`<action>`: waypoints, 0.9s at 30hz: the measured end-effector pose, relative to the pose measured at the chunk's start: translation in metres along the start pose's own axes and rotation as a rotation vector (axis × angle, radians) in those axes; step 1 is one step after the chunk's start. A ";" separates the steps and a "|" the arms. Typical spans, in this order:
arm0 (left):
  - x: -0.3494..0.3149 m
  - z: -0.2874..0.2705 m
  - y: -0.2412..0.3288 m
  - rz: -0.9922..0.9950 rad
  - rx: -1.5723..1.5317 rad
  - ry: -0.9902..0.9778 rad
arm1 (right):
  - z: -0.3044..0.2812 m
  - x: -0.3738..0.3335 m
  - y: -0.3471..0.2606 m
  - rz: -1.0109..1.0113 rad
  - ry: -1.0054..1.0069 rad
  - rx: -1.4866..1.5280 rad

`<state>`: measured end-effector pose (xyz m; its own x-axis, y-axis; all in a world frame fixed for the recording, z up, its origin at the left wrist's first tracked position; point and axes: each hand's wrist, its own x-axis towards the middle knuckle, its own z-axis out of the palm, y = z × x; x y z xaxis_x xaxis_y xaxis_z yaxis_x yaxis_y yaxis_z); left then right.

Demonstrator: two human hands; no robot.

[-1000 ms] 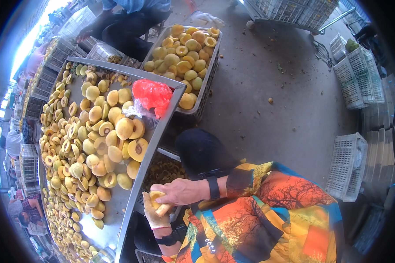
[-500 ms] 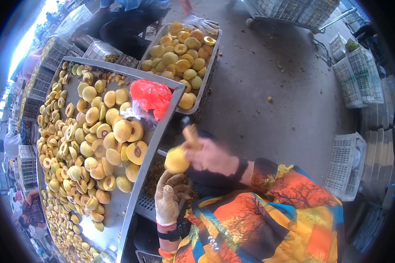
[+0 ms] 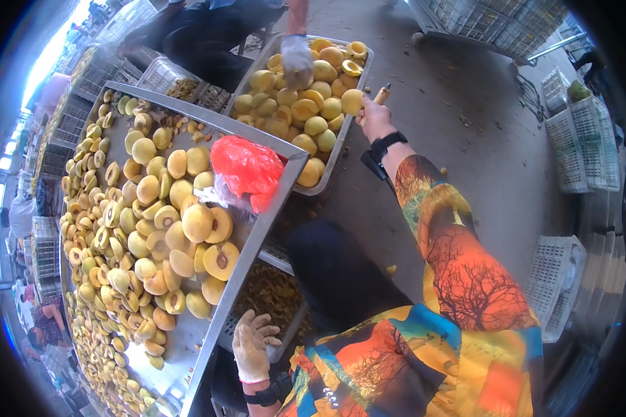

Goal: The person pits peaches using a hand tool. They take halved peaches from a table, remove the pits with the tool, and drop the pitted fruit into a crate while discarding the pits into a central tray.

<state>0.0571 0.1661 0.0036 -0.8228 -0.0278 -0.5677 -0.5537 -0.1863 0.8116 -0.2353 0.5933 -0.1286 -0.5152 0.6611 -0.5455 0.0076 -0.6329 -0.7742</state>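
My right hand is bare and stretched forward to the right rim of a plastic crate full of yellow peach halves. It grips a yellow peach half together with a short tool with a wooden handle; the tool's working end is too small to make out. In a pale work glove, my left hand hangs beside the metal table's edge, fingers spread and nothing in them. Below it sits a basket with brownish-yellow scraps. Halved peaches, some with stones in them, cover much of the table.
Across the crate, a co-worker's gloved hand reaches into the peaches. A red plastic bag lies at the table's corner, inside its raised metal rim. White crates stand on the right, and a loaded cart at the back.
My right hand has moved forward, away from my left, carrying the peach half and tool to the crate. My left hand has dropped lower and spread. The co-worker's hand has moved into the crate.
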 end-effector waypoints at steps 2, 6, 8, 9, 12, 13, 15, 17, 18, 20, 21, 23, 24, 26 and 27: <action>0.002 -0.002 0.000 -0.036 0.033 0.052 | 0.021 0.025 -0.002 0.083 0.006 0.174; 0.016 -0.002 0.000 -0.087 0.048 0.053 | 0.024 0.065 0.003 -0.099 0.135 -0.508; 0.021 0.002 0.004 -0.093 0.056 0.059 | 0.000 0.085 0.009 -0.729 0.334 -1.040; 0.021 0.001 0.006 -0.077 0.072 0.081 | 0.004 0.070 0.011 -0.779 0.313 -1.030; 0.023 0.000 0.006 -0.070 0.076 0.081 | -0.028 0.058 0.007 -0.902 0.294 -0.907; 0.026 0.000 0.006 -0.067 0.057 0.069 | -0.044 0.054 -0.001 -0.980 0.278 -0.787; 0.025 -0.001 0.005 -0.057 0.075 0.074 | -0.062 0.031 0.011 -0.957 0.215 -0.730; 0.021 -0.007 0.008 -0.052 0.086 0.087 | -0.079 -0.002 0.025 -0.930 0.142 -0.680; 0.016 -0.011 0.011 -0.031 0.104 0.050 | -0.081 -0.026 0.029 -0.782 0.042 -0.574; 0.004 -0.020 0.015 0.058 0.175 0.030 | -0.099 -0.056 0.040 -0.637 -0.067 -0.499; 0.000 -0.023 0.021 0.088 0.209 0.030 | -0.106 -0.078 0.036 -0.577 -0.105 -0.392; 0.001 -0.033 0.036 0.162 0.246 0.054 | -0.109 -0.133 0.019 -0.554 -0.187 -0.476; 0.002 -0.037 0.044 0.212 0.250 0.068 | -0.113 -0.156 0.012 -0.526 -0.264 -0.464; 0.004 -0.046 0.056 0.367 0.230 0.248 | -0.106 -0.193 0.013 -0.493 -0.346 -0.523; 0.008 -0.045 0.066 0.404 0.248 0.344 | -0.103 -0.211 0.013 -0.484 -0.371 -0.531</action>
<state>0.0195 0.1092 0.0468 -0.9087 -0.3741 -0.1852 -0.2526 0.1398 0.9574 -0.0387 0.4872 -0.0566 -0.8155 0.5773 -0.0407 0.0686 0.0265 -0.9973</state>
